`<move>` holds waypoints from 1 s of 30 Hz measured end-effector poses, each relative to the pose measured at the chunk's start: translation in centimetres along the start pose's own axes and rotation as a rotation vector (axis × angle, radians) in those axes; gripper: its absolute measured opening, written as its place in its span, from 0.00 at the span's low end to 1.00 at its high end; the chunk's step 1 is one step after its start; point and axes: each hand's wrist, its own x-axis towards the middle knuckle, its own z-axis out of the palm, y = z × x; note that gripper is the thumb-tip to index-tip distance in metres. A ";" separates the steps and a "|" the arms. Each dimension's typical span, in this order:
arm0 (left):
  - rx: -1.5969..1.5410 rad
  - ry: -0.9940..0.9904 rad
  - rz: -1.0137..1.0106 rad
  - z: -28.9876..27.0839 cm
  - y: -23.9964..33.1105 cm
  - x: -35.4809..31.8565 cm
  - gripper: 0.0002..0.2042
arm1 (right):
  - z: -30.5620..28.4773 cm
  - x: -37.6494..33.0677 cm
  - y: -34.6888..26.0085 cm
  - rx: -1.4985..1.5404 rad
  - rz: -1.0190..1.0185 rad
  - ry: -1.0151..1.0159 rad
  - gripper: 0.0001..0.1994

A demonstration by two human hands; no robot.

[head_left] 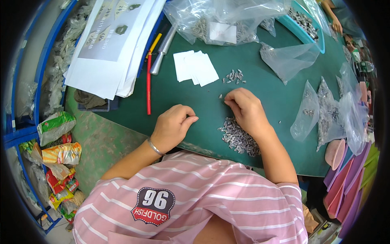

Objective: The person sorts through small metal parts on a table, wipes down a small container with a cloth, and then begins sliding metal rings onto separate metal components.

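Observation:
On the green tabletop [134, 129], my right hand [247, 110] is closed, thumb and fingers drawn together and pointing left; what they hold, if anything, is hidden. One small grey piece [220, 96] lies just left of those fingertips. Under and below the right wrist spreads a pile of small grey metal-looking pieces [239, 138]. A smaller group of similar pieces [233, 76] lies beyond the hand. My left hand [172, 127], with a bangle [154, 147] at the wrist, rests near the table's front edge. Its fingers are curled in, and nothing shows at the thumb and forefinger.
White cards [196, 68] lie fanned beyond my hands. Left of them are a red stick [149, 83], a metal rod [163, 51] and paper sheets [109, 53]. Clear bags [290, 61] and a blue tray [302, 24] occupy the far right. Another person's arm [333, 18] shows there.

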 end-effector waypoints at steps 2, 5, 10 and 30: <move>-0.335 -0.054 -0.234 0.1 0.4 -0.6 0.03 | -0.6 -1.1 -0.5 0.077 0.085 0.014 0.06; -0.559 -0.033 -0.193 1.0 -0.2 -1.2 0.02 | -0.8 -1.9 -0.3 0.030 0.079 0.087 0.07; -1.273 -0.094 -0.428 1.2 -0.4 -1.4 0.02 | 0.2 -0.6 -0.5 -0.032 -0.008 0.046 0.10; -1.280 0.077 -0.289 2.1 -1.2 -2.0 0.07 | 1.6 0.6 -0.5 -0.016 -0.063 -0.039 0.06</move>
